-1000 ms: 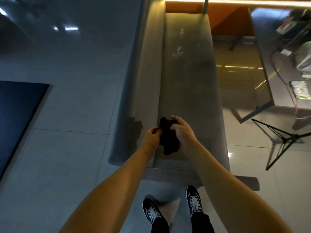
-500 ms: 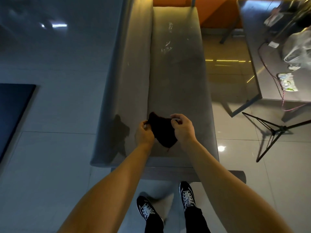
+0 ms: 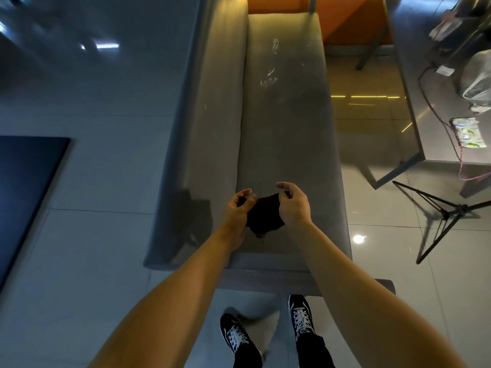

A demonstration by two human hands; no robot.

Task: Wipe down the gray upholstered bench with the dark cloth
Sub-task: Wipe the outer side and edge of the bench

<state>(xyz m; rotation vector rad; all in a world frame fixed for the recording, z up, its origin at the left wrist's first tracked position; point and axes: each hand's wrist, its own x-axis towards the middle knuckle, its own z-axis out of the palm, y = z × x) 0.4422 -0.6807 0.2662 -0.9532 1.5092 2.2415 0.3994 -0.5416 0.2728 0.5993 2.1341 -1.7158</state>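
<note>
The gray upholstered bench (image 3: pixel 287 134) runs away from me, its backrest along the left side. White smudges mark the seat near its far end. Over the near end of the seat I hold the dark cloth (image 3: pixel 264 217) spread between both hands. My left hand (image 3: pixel 237 211) pinches its left edge with curled fingers. My right hand (image 3: pixel 293 204) grips its right edge, fingers curled over the top. The cloth's lower corner hangs just above the seat.
A gray table (image 3: pixel 430 83) with cables, a plastic bag and a packet stands at the right. A black tripod stand (image 3: pixel 449 216) sits on the glossy tiled floor beside the bench. A dark mat (image 3: pixel 24 187) lies at the left. My shoes are at the bench's near end.
The cloth, bunched between my hands a second ago, is now stretched wider and flatter. My hands have moved slightly apart over the same near part of the seat.
</note>
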